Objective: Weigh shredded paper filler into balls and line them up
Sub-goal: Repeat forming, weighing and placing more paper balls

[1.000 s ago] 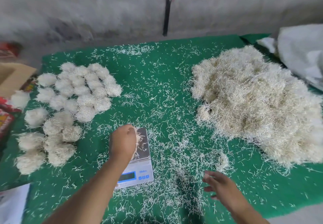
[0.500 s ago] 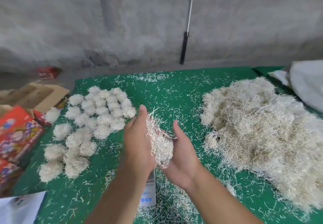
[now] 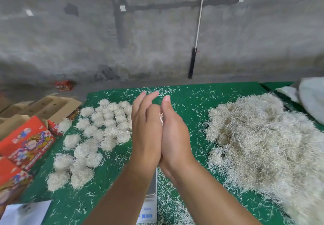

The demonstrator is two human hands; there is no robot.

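My left hand and my right hand are raised above the green table, pressed palm to palm with the fingers straight. A wad of shredded paper is squeezed between them; only a thin sliver shows at the seam. The small digital scale lies below my wrists, mostly hidden by my forearms. Several finished paper balls sit in rows at the left of the table. A big loose heap of shredded paper lies at the right.
Loose shreds are scattered over the green cloth. Red printed boxes and cardboard trays stand off the table's left edge. A white sack sits at the far right, a white sheet at the near left corner. A concrete wall is behind.
My left hand lifted the wad off the scale, my right hand came up to meet it, and both palms have closed flat over it. The view has tilted upward.
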